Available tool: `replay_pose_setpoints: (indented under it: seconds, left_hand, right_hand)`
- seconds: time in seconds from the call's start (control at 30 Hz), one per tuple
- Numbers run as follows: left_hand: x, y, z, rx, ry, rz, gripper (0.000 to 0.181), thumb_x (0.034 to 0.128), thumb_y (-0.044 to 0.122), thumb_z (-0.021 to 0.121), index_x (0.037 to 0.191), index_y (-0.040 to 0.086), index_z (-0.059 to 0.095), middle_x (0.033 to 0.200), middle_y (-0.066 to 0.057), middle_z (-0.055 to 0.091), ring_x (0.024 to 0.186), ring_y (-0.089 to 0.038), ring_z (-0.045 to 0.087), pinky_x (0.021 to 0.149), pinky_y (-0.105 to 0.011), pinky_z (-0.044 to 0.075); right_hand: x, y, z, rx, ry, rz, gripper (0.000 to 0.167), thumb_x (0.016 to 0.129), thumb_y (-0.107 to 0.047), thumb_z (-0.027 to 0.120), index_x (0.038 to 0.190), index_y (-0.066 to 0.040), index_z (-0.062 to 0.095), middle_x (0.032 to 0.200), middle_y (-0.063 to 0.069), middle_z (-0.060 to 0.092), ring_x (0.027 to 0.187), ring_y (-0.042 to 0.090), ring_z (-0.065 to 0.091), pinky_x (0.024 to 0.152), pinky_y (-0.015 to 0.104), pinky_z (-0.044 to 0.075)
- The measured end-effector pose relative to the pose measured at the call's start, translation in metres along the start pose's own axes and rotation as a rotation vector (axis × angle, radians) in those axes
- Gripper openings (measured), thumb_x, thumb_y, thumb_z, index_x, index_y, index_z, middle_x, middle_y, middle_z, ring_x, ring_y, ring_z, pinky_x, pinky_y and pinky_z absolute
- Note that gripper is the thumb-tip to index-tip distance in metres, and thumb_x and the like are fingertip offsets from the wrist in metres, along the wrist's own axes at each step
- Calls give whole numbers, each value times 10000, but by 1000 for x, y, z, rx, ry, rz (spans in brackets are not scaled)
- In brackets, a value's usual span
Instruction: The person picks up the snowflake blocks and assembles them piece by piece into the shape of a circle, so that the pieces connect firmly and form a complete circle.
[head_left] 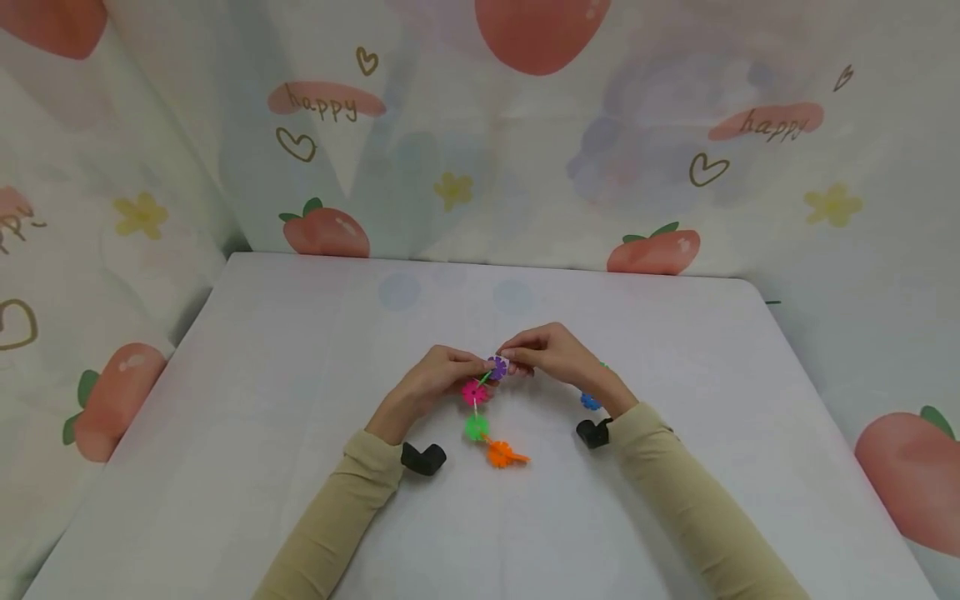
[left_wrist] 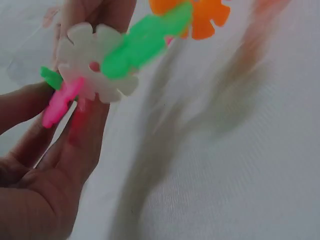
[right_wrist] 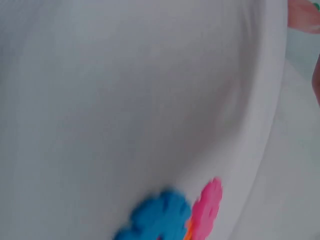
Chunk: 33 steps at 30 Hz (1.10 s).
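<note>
A chain of notched flower-shaped discs hangs from my hands in the head view: a purple disc point(head_left: 497, 367), a green one edge-on, a pink disc point(head_left: 474, 392), a green disc point(head_left: 476, 428) and an orange disc point(head_left: 501, 455) at the lower end. My left hand point(head_left: 431, 385) pinches the chain's upper end by the purple disc. From the right, my right hand point(head_left: 562, 357) pinches at that disc's upper edge, where a whitish rim shows. The left wrist view has a white disc point(left_wrist: 95, 65) close up, with a pink disc point(left_wrist: 62, 102) edge-on near my left hand point(left_wrist: 45, 175).
Beside my right wrist lies a blue disc point(head_left: 590, 402), with a pink disc point(right_wrist: 207, 210) standing against it in the right wrist view. Black wrist-camera mounts stick out by the left cuff point(head_left: 381, 457) and the right cuff point(head_left: 642, 423). A patterned cloth hangs behind the white table point(head_left: 300, 333).
</note>
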<state>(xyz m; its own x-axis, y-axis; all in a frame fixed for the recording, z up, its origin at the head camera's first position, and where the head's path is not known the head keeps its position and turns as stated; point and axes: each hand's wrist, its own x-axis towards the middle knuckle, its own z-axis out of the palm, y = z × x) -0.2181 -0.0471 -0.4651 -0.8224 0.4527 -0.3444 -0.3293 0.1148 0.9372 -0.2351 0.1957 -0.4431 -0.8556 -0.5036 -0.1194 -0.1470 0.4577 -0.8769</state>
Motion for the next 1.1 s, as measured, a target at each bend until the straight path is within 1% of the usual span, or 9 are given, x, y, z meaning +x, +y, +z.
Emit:
replay_pose_setpoints:
  seconds: [0.1,0.2,0.33,0.47,0.6,0.7,0.8,0.97,1.1]
  left_hand:
    - [-2,-1,-1,-24,17,-2,275,1002,179,665,1142,-41,752,1023,-166,787,814,-206,789,936,-323,595]
    - [-2,-1,-1,-23,19,9,264,1009,185,657,1142,-24,750,1038,-158,786,856,-228,791,930,-331,599]
    - [-2,-2,-3,-4,5,12,246,1006,189,659,1136,0,750,1061,-138,787,906,-215,784,886,-303,607]
    - [-2,-3,-5,2,-7,16,254,1011,180,646,1136,-17,744,1071,-142,785,917,-207,779,873,-288,605]
    - [-3,-4,-6,0,-16,30,278,1016,176,634,1153,-45,733,1087,-166,777,933,-204,774,907,-291,598]
    - [-4,-3,-7,0,-19,30,289,1018,181,634,1164,-50,729,1097,-186,772,949,-200,772,923,-291,594]
    - [-4,-3,-7,-1,-23,30,291,1021,177,631,1170,-55,723,1101,-205,767,954,-202,772,920,-287,595]
    - [-3,-4,-7,-3,-32,37,295,1029,177,615,1174,-57,721,1091,-192,772,963,-206,768,913,-277,593]
    - [-2,-5,-8,-20,-39,38,296,1040,164,596,1184,-70,706,1090,-193,771,958,-214,773,930,-290,592]
  right_hand:
    - [-8,2,-8,-25,19,28,245,1032,-197,644,1158,-19,756,931,148,758,806,341,651,726,353,581]
    - [-19,6,-19,-71,34,59,265,1032,-214,646,1180,-20,748,973,159,760,844,368,648,729,365,580]
    - [-35,14,-33,-171,61,99,256,1020,-224,662,1182,-50,756,1008,106,769,880,296,675,766,326,590]
    - [-51,25,-45,-278,99,123,226,1001,-206,683,1163,-72,767,1069,88,762,939,230,670,805,263,570]
    - [-63,34,-53,-367,151,150,219,970,-175,717,1155,-67,763,1069,93,732,947,231,640,783,277,554]
    - [-67,38,-54,-408,171,182,253,940,-160,751,1165,-46,742,1043,106,704,936,249,624,762,300,548]
    - [-66,43,-53,-446,150,199,311,906,-162,793,1174,-19,721,1055,127,685,928,257,612,748,293,540]
    - [-61,47,-47,-491,122,166,320,868,-141,831,1121,-4,692,1065,138,677,876,228,577,722,281,520]
    - [-58,46,-44,-483,122,144,281,875,-130,823,1076,-15,665,998,113,686,830,206,566,709,291,511]
